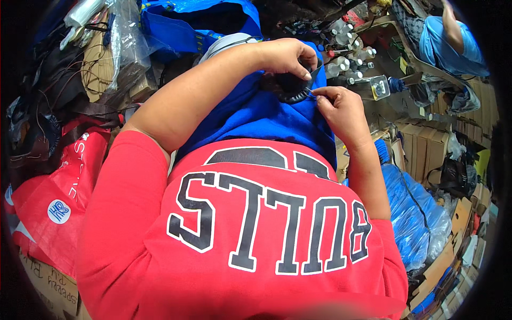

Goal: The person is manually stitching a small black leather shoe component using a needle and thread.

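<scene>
On the blue cloth [250,114] over my lap rests a dark shoe-like item [292,97] with a ridged black edge; most of its shape is hidden. My left hand [288,57] is closed on its upper part, thumb bent down against it. At the item's right side, my right hand [341,109] pinches a thin, pale strand [311,94] between thumb and fingertips. This strand reaches to the item's edge, and I cannot make out whether it is thread or a needle.
A blue bag [200,24] lies beyond my lap, with several small bottles [341,66] at far right. A red bag [64,186] is on the left. To the right are blue plastic wrapping [408,213] and cardboard [426,144]. Another person's arm [452,26] shows at top right.
</scene>
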A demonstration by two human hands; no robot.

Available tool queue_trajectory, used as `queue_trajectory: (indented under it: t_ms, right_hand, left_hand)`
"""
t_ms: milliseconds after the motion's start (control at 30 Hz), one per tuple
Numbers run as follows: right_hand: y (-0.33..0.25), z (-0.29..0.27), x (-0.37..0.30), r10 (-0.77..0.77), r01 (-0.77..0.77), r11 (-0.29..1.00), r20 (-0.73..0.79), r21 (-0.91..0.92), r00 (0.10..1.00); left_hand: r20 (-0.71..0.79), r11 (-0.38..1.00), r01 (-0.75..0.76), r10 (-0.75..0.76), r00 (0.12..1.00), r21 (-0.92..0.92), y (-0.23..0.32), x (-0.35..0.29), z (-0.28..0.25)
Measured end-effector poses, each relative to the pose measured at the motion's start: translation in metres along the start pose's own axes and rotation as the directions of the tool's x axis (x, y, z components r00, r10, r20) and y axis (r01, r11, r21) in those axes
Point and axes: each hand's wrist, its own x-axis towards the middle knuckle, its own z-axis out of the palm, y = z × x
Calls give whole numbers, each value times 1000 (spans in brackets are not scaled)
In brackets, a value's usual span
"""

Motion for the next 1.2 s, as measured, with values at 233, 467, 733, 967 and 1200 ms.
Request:
queue_trajectory:
  t_ms: [233,467,733,967,1200]
  right_hand:
    - [-8,3,-3,24,-24,1000,-7,-4,1000]
    - [1,6,-6,-50,50,999,-38,-14,998]
    - [6,12,-7,-8,12,998,-75,61,997]
    - [22,13,10,-249,251,968,-84,15,965]
    - [67,17,21,-97,-45,807,207,589,973]
  left_hand:
    - [228,960,129,-71,971,-247,-8,-3,-11]
    - [295,961,167,-98,951,-220,-6,-3,-11]
    - [287,942,180,-97,953,-282,-12,1,-9]
    - [206,982,-20,59,977,-186,-8,9,-7]
    - [334,978,52,19,943,-203,-10,16,-8]
